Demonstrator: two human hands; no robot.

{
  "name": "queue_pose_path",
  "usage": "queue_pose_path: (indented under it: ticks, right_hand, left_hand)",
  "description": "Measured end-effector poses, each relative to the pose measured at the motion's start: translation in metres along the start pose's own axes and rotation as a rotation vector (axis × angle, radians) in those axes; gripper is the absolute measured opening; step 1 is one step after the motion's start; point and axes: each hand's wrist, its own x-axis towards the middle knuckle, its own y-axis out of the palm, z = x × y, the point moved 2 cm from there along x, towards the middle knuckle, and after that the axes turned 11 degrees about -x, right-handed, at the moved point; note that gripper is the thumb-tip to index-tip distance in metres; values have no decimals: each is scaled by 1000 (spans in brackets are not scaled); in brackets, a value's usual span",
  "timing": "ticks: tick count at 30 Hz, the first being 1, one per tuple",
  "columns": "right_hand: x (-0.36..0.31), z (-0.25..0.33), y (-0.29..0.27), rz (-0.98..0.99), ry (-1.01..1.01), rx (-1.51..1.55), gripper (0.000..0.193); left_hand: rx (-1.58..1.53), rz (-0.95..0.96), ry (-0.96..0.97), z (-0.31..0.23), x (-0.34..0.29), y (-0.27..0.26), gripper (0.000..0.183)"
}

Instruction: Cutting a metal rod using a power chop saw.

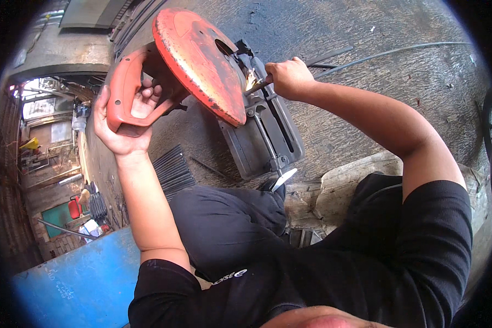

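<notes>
My left hand (127,117) is wrapped round the orange D-shaped handle of a chop saw (197,60). Its orange blade guard, worn and scratched along the rim, hides most of the blade. Bright sparks (251,79) show where the saw meets a dark metal rod (261,86). My right hand (291,79) is closed round that rod just right of the sparks. Beneath lies the grey saw base (243,146) with its clamp screw (265,134) and a pale crank handle (283,179) at the near end.
A bundle of cut dark rods (173,170) lies on the floor left of the base. Longer rods (399,50) stretch away to the right. Near my legs is a flattened brown sheet (344,183). A blue panel (87,279) stands at the lower left.
</notes>
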Motion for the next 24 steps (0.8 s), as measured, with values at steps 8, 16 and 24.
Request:
queue_pose_path:
  ticks: [8, 16, 24]
  right_hand:
    - [-9, 4, -6, -8, 4, -5, 15]
    - [-11, 7, -8, 18, 35, 0, 13]
    - [-9, 7, -7, 2, 36, -1, 14]
  left_hand:
    - [23, -45, 7, 0, -2, -2, 58]
    - [16, -25, -4, 0, -1, -1, 58]
    - [27, -18, 9, -1, -1, -1, 59]
